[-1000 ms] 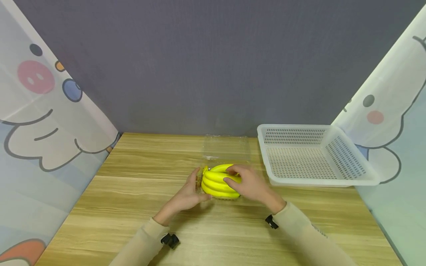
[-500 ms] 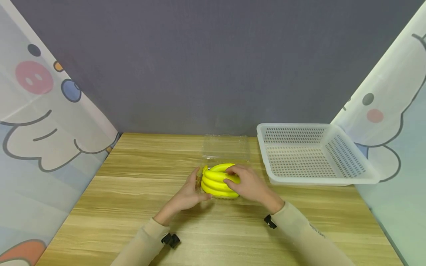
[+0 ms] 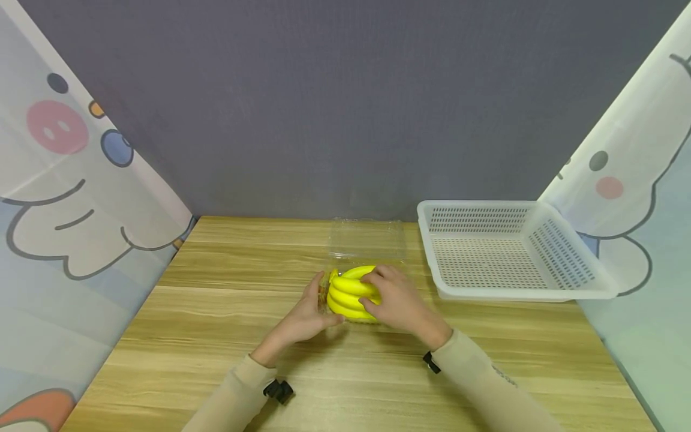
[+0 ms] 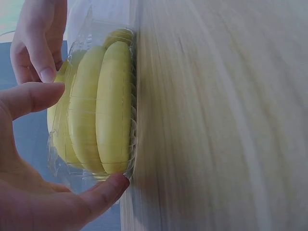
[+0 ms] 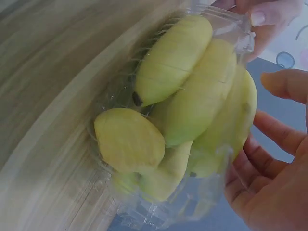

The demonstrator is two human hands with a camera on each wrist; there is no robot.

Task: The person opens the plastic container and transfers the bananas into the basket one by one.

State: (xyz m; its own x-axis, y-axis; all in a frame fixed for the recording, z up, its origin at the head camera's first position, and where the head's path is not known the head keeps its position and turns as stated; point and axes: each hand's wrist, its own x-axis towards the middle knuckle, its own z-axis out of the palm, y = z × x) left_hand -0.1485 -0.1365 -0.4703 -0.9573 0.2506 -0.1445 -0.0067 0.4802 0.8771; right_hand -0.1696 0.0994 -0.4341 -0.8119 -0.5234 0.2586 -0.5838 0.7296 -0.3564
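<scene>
A bunch of yellow bananas (image 3: 346, 294) lies in a clear plastic clamshell container (image 4: 132, 82), whose see-through lid (image 3: 367, 239) is tipped back. My left hand (image 3: 302, 315) holds the container's left end, with the thumb along the near side and the fingers by the left wall. From the right, my right hand (image 3: 400, 303) reaches over the bananas. Its bent fingers touch them, while in the right wrist view its thumb (image 5: 284, 84) stands apart from the fruit. Part of the bunch is hidden under the right hand.
To the right stands a white perforated plastic basket (image 3: 488, 294) on the wooden table (image 3: 232, 270). A grey panel (image 3: 345, 108) rises behind the table's back edge. Cartoon-printed sheets (image 3: 124, 198) flank both sides.
My right hand has slid a little to the left over the bananas, and its sleeve has shifted with it. The left hand, container and basket stay about where they were.
</scene>
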